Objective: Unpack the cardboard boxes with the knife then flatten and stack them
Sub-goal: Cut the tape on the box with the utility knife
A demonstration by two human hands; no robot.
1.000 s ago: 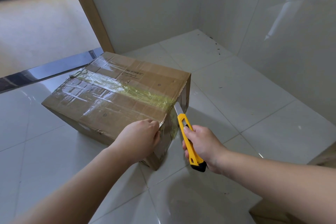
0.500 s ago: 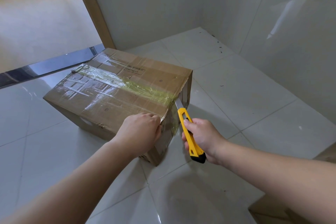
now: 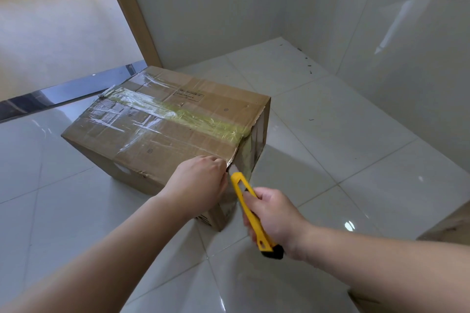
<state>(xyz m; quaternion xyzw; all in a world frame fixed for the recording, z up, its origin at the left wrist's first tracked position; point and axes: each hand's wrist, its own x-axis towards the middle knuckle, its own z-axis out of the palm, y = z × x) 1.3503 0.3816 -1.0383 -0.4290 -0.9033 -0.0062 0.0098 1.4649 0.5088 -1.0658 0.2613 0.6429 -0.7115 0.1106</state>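
A brown cardboard box (image 3: 178, 119) sits on the white tiled floor, its top seam covered by clear and yellowish tape (image 3: 193, 119). My left hand (image 3: 201, 183) is curled over the box's near corner, pressing on the top edge. My right hand (image 3: 273, 216) grips a yellow utility knife (image 3: 250, 213) with a black end cap. Its blade tip sits at the top edge of the box's taped end face, right beside my left fingers.
Tiled walls (image 3: 381, 33) close the corner behind and right of the box. A wooden door frame (image 3: 132, 12) and a dark threshold strip (image 3: 71, 91) lie at the back left. More brown cardboard (image 3: 447, 226) shows at the right edge.
The knife has slid along the end face's top edge from the middle tape seam toward the near corner, ending beside my left hand. My left hand stays on the corner.
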